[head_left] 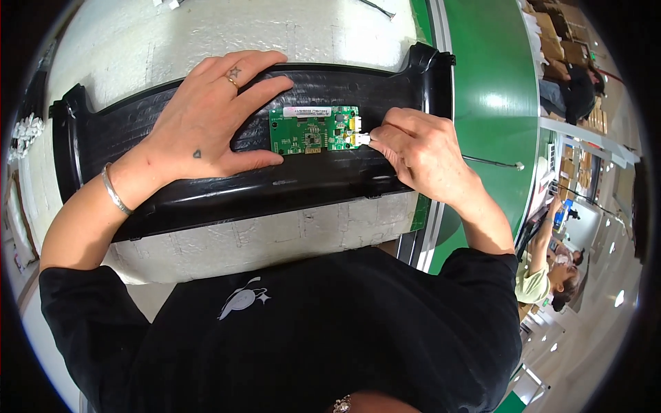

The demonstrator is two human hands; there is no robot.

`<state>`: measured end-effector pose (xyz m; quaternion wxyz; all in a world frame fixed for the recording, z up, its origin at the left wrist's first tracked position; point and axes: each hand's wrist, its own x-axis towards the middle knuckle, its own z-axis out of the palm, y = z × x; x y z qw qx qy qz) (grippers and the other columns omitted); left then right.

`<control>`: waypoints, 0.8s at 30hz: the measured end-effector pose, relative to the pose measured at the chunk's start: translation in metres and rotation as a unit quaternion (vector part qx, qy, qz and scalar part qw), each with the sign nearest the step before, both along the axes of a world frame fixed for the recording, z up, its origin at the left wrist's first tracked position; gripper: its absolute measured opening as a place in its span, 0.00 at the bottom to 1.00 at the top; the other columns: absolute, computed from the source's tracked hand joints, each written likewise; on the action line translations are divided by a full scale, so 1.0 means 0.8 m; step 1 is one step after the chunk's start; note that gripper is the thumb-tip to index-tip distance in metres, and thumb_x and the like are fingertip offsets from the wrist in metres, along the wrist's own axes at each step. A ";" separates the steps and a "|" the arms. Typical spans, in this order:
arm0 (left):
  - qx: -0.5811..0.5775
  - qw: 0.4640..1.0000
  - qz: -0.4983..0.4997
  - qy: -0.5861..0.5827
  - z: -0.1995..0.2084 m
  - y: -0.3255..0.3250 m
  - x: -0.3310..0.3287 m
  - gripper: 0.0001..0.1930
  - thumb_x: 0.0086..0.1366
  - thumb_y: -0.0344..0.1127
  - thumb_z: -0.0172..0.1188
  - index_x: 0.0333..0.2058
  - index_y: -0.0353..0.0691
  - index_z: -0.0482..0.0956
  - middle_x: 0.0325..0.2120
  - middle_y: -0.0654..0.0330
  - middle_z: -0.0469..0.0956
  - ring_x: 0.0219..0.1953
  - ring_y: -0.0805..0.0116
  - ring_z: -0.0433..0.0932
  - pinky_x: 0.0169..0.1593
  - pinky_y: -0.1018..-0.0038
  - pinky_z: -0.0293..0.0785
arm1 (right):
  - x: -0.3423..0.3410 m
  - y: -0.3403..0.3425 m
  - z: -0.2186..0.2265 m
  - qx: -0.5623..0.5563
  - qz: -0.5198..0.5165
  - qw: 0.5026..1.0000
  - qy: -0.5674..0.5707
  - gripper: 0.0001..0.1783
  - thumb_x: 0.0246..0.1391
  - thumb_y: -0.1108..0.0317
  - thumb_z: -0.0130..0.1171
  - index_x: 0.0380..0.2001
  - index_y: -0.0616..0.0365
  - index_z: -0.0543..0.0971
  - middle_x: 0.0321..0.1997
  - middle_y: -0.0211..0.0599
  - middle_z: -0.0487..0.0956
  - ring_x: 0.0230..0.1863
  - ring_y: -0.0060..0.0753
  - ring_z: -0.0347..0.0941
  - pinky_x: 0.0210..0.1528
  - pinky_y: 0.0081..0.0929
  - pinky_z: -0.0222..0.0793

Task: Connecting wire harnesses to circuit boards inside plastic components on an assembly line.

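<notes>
A green circuit board (296, 138) with a pale label strip lies on a long black plastic panel (372, 175). My left hand (206, 113) rests on the panel with thumb and fingers spread apart. Its thumb tip is by the board's lower left corner. At the board's right end, my right hand (420, 148) pinches a small white cable connector (363, 139) against the board's edge sockets. Whether the plug is fully seated cannot be told. A dark cable (490, 162) comes out past the right hand and ends in a small light-coloured plug.
Under the panel is a white, foam-like padded surface (310, 237). To the right runs a metal rail (441, 31) beside a green work surface (492, 89). Another loose cable end (379, 9) lies at the far edge. Two other people are at the right, among cardboard boxes (544, 31).
</notes>
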<state>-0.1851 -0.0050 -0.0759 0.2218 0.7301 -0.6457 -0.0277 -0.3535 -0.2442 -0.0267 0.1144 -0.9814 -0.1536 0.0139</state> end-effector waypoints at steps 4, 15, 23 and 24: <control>0.001 1.000 0.004 0.005 0.000 -0.002 0.001 0.39 0.41 0.52 0.69 0.52 0.42 0.69 0.59 0.56 0.62 0.58 0.52 0.63 0.59 0.59 0.59 | 0.002 -0.008 -0.007 0.004 0.035 0.999 -0.037 0.07 0.40 0.72 0.66 0.25 0.62 0.79 0.25 0.35 0.72 0.23 0.34 0.72 0.21 0.28 0.68; 0.018 0.999 0.001 0.047 0.004 -0.003 0.005 0.40 0.35 0.48 0.72 0.50 0.40 0.71 0.57 0.55 0.64 0.58 0.52 0.64 0.58 0.60 0.61 | 0.003 -0.008 -0.011 0.063 0.019 0.998 -0.011 0.06 0.36 0.76 0.61 0.22 0.61 0.76 0.23 0.32 0.65 0.21 0.29 0.67 0.19 0.26 0.66; 0.023 0.999 -0.007 0.047 0.005 -0.004 0.011 0.41 0.33 0.48 0.72 0.51 0.41 0.72 0.58 0.54 0.64 0.58 0.51 0.64 0.57 0.60 0.62 | 0.009 -0.001 0.002 0.031 0.011 0.999 0.030 0.11 0.26 0.76 0.57 0.22 0.62 0.72 0.23 0.33 0.65 0.21 0.31 0.67 0.18 0.28 0.66; 0.028 0.999 -0.006 0.041 0.006 -0.004 0.011 0.41 0.33 0.49 0.72 0.51 0.42 0.72 0.58 0.54 0.64 0.58 0.51 0.64 0.57 0.60 0.62 | 0.009 -0.002 0.001 0.031 0.009 0.999 0.031 0.11 0.26 0.76 0.57 0.22 0.62 0.72 0.23 0.33 0.65 0.21 0.31 0.67 0.18 0.28 0.66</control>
